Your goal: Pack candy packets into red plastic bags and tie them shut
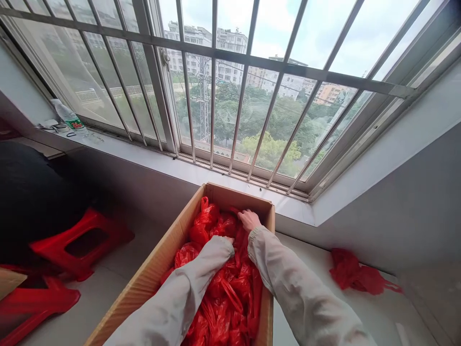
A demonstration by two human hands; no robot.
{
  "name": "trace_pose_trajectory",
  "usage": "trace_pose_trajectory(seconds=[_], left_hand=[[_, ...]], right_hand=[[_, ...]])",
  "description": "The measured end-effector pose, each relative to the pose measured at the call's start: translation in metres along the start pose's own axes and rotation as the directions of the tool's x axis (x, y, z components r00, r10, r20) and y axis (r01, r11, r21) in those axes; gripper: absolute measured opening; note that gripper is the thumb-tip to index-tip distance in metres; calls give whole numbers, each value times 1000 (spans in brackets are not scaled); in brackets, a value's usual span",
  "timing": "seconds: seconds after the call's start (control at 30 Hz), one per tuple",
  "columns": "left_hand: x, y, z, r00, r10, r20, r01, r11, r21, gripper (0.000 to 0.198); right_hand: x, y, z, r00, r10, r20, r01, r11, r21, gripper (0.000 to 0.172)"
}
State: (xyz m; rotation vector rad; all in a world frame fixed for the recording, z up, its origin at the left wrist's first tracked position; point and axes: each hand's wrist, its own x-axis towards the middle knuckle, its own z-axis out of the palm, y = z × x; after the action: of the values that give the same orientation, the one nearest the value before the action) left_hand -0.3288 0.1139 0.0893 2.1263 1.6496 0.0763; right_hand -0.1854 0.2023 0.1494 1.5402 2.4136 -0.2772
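A tall cardboard box stands below the window, filled with several knotted red plastic bags. Both my arms, in light grey sleeves, reach down into it. Near the far right corner, my right hand has its fingers bent around the edge of a red plastic bag. My left hand is among the bags near the middle of the box. The sleeve and the bags hide most of its fingers, so its grip does not show. What the bags contain cannot be made out.
Behind the box runs a white window sill under a barred window. A plastic bottle lies tilted on the sill at left. Red plastic stools stand on the left. A crumpled red bag lies on the floor at right.
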Motion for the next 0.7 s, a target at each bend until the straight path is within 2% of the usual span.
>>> trace_pose_trajectory(seconds=[0.07, 0.2, 0.3, 0.37, 0.43, 0.5, 0.6, 0.7], left_hand=[[9, 7, -5, 998, -50, -22, 52, 996, 70, 32], [30, 5, -12, 979, -177, -100, 191, 969, 156, 41], [28, -9, -9, 954, -292, -68, 299, 939, 172, 40], [22, -16, -6, 944, -325, -53, 329, 929, 167, 38], [16, -16, -6, 949, -303, -82, 313, 937, 155, 41], [13, -8, -7, 963, -234, -132, 251, 958, 141, 43], [18, 14, -8, 981, -111, -159, 131, 983, 125, 39], [29, 38, 2, 989, -88, -123, 102, 988, 113, 35]], right_hand=[[-1, 3, -2, 995, 93, -32, -92, 996, 18, 36], [1, 7, 0, 975, 204, 89, -211, 975, 73, 30], [2, 8, 1, 965, 221, 141, -238, 964, 119, 28], [3, 10, -2, 958, 241, 153, -263, 953, 148, 28], [4, 14, -5, 949, 268, 165, -295, 940, 172, 28], [5, 17, -8, 939, 293, 178, -325, 927, 188, 29], [7, 19, -8, 930, 311, 195, -347, 918, 193, 29], [6, 18, -4, 927, 323, 189, -354, 920, 167, 29]])
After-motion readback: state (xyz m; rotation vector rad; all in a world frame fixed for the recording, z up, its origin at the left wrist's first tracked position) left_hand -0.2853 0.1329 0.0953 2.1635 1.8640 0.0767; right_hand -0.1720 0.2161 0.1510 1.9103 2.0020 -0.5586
